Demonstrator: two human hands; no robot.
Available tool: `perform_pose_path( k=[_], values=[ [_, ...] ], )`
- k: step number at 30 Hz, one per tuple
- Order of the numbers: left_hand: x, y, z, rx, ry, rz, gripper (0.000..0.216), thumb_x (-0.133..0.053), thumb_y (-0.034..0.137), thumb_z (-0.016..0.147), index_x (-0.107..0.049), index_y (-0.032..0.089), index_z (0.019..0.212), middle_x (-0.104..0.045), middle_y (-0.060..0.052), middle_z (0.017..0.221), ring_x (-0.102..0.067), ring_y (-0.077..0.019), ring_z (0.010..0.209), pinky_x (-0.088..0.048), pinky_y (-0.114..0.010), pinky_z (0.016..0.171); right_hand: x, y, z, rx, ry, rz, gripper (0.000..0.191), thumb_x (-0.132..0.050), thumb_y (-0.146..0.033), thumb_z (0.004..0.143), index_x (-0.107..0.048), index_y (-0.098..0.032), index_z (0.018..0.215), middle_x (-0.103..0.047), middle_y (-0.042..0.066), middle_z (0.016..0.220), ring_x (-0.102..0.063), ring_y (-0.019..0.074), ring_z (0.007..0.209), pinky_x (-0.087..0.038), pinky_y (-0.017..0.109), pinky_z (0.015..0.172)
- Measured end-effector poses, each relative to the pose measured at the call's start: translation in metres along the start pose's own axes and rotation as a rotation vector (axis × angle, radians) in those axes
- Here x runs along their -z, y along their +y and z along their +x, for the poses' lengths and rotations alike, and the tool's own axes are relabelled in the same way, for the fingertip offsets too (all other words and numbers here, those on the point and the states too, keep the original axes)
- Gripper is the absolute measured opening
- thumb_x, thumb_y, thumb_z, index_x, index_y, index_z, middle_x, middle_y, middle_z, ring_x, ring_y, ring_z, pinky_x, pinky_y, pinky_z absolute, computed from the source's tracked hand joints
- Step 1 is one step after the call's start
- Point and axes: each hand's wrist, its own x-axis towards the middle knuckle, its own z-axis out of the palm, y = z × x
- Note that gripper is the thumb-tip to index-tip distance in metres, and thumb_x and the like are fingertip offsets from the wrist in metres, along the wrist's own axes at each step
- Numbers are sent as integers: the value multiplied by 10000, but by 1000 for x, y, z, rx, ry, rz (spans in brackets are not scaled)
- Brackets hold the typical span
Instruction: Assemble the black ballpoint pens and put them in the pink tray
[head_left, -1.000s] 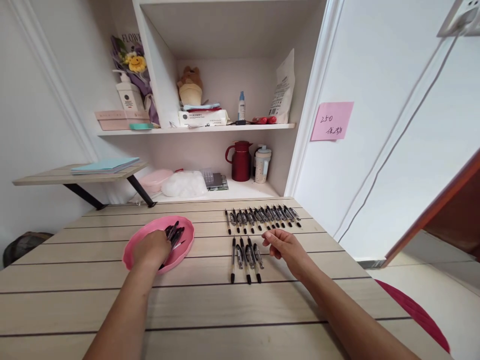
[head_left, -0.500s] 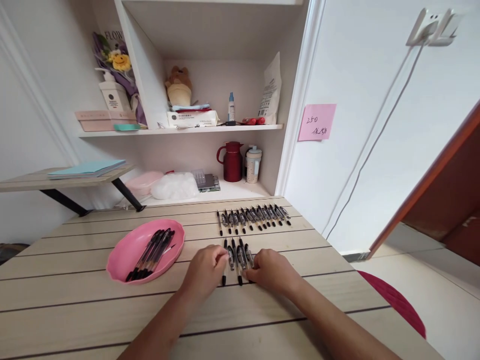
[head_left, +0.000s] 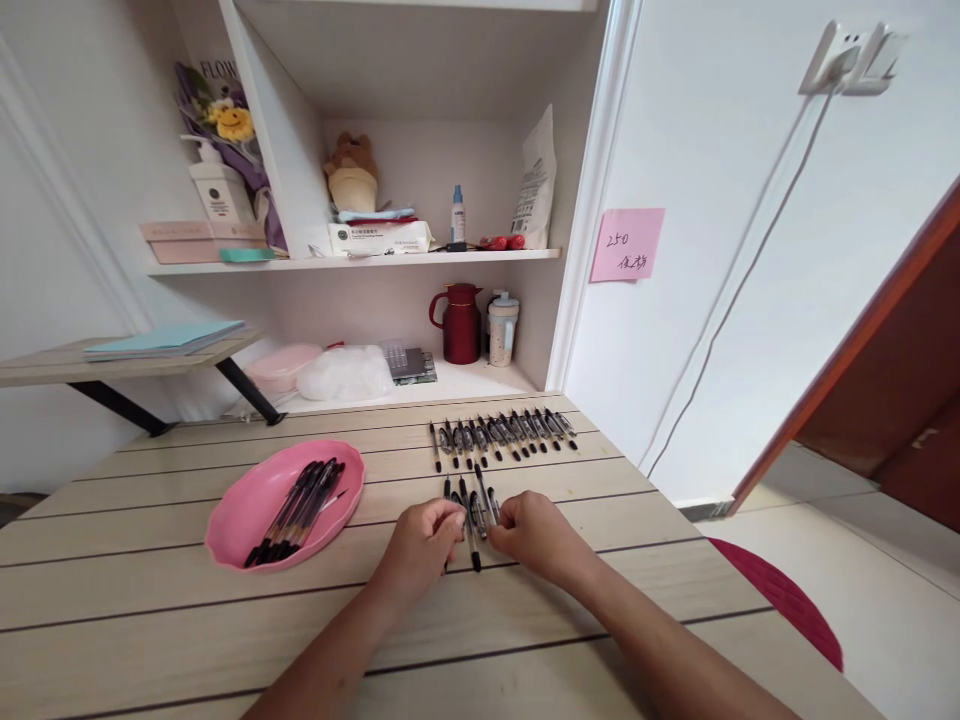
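My left hand [head_left: 424, 540] is closed, thumb against the fingers, over the left end of a short row of black pens [head_left: 472, 535]; what its fingertips grip, if anything, is hidden. On the right side of that row, my right hand [head_left: 538, 537] pinches the lower end of a black-capped pen [head_left: 484, 492], which leans slightly. Dark pen caps with clips lie between the long pens. Farther back, a longer row of several black pens and caps [head_left: 502, 436] lies side by side on the slatted wooden table [head_left: 420, 640].
Left of my hands, a pink scalloped dish [head_left: 251, 500] holds a bundle of black pens [head_left: 300, 510]. A small raised shelf [head_left: 45, 365] stands at the left. Behind the table, a white shelf unit holds a red jug [head_left: 461, 325] and a cup [head_left: 502, 328].
My right hand has moved slightly left and up, shifting the pen at the row's right side. My left hand has come a little lower and covers more of the leftmost pen.
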Motion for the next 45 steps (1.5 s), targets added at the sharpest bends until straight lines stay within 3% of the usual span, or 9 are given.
perform_pose_path(
  k=[7,11,14,21,25,28,31,36,45],
  values=[
    [1,4,-1,143,-46,-560,262,-536,393,750,-516,153,855,-624,-37,722,-586,-126,590,-453,-229,516,-7,-6,-7,293,-149,281,228,-538,-295,677,-456,-169,507,-449,-48,481,-369,66,459,-240,194,439],
    [8,0,2,212,7,-669,205,-520,360,774,-462,176,842,-608,-15,645,-614,-150,576,-435,-215,467,5,12,8,136,-30,286,217,-466,-326,756,-502,-178,601,-539,-14,554,-446,94,501,-289,206,478],
    [11,1,2,250,9,-728,160,-483,338,801,-444,190,848,-567,19,584,-619,-157,550,-450,-233,467,9,23,16,-2,89,107,60,-552,-222,668,-515,-182,695,-570,-1,605,-476,113,546,-295,217,514],
    [9,5,-3,250,-63,-734,160,-466,358,809,-434,208,857,-514,54,573,-555,-111,451,-423,-209,408,-15,15,6,-8,42,-129,236,-550,-128,637,-471,-163,856,-589,38,699,-503,143,631,-259,235,540],
    [9,3,-4,169,-108,-612,224,-434,420,813,-449,200,853,-499,59,585,-462,-66,370,-307,-157,325,-4,20,5,-4,-23,-143,246,-520,-32,604,-503,-162,812,-589,36,688,-506,138,633,-260,234,539],
    [8,1,-6,90,-177,-451,260,-397,443,824,-464,194,856,-495,60,585,-417,-46,348,-260,-144,312,13,27,10,7,-47,72,191,-550,-75,606,-547,-175,768,-574,4,627,-493,123,571,-288,228,517],
    [5,1,-8,74,-274,-289,281,-371,445,830,-474,186,866,-484,63,564,-397,-39,336,-242,-138,309,24,28,17,10,-11,540,138,-572,-218,670,-594,-171,798,-545,-18,577,-470,99,500,-305,224,478],
    [-3,-1,-9,71,-340,-119,292,-351,432,831,-478,176,893,-472,65,554,-380,-34,331,-244,-137,309,20,21,23,10,85,1167,266,-685,-334,603,-617,-162,795,-592,7,682,-436,58,466,-266,202,415],
    [-5,1,-11,74,-348,-51,271,-368,417,819,-483,177,867,-475,61,545,-381,-36,326,-244,-137,306,15,18,21,22,47,1217,267,-704,-345,601,-623,-163,777,-626,15,712,-404,33,421,-242,191,391]
  ],
)
